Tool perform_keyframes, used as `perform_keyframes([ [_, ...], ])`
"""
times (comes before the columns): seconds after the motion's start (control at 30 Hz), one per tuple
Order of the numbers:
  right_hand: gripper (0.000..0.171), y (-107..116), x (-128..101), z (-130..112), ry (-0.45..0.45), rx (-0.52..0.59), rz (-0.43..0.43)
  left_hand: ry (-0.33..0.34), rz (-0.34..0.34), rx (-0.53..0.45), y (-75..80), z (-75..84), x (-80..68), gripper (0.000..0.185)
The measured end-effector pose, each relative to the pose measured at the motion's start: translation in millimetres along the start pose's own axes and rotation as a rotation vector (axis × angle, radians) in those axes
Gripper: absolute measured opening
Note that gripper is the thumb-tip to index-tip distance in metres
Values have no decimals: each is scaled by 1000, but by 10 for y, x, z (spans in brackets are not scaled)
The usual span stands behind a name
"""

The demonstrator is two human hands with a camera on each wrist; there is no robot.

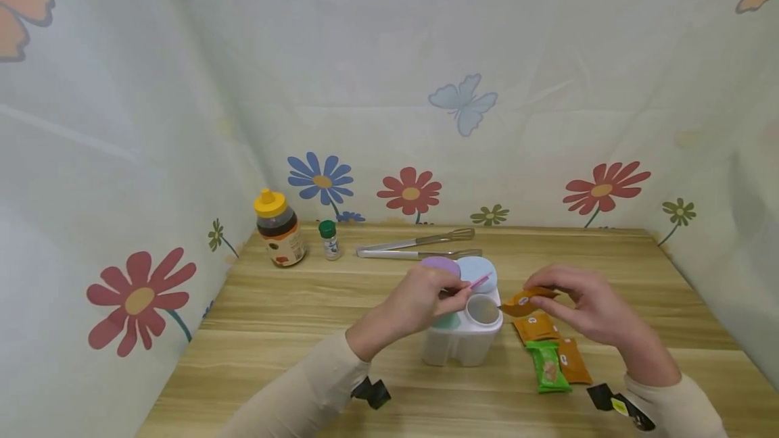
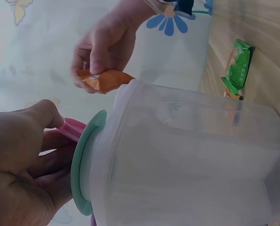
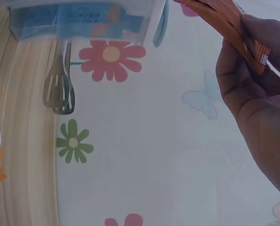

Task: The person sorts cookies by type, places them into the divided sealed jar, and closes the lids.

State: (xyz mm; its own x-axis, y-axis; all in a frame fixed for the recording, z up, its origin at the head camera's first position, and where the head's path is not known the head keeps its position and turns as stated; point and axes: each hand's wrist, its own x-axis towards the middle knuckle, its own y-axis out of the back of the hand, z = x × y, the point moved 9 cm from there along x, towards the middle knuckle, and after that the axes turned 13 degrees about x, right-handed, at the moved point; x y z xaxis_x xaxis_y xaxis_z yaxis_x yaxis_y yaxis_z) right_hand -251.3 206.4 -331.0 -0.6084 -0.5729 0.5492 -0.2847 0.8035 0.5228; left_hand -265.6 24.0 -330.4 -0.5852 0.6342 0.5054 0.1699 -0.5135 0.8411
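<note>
Orange packet [image 1: 525, 301] pinched in right hand [image 1: 587, 309].

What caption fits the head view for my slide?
Left hand holds the pink lid open on a white multi-compartment container while right hand pinches an orange sachet beside it.

You see a translucent, smooth plastic container [image 1: 464, 338], a glossy foil-like orange packet [image 1: 525, 301], shiny metal tongs [image 1: 418, 247], and a matt wood-grain table [image 1: 274, 316].

Honey bottle [image 1: 278, 228], spice jar [image 1: 330, 240] and tongs [image 1: 418, 245] along the table's back edge
</note>
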Motion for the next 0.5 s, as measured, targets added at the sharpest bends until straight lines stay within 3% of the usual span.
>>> perform_keyframes([
  [0.23, 42, -31, 91, -84, 26, 86, 78, 0, -5, -21, -7, 1, 1, 14],
  [0.4, 43, -94, 163, -159, 127, 205, 116, 2, -1, -22, -1, -1, 3, 16],
  [0.5, 40, -148, 194, -157, 164, 220, 112, 0, -4, -23, 7, 4, 12, 18],
])
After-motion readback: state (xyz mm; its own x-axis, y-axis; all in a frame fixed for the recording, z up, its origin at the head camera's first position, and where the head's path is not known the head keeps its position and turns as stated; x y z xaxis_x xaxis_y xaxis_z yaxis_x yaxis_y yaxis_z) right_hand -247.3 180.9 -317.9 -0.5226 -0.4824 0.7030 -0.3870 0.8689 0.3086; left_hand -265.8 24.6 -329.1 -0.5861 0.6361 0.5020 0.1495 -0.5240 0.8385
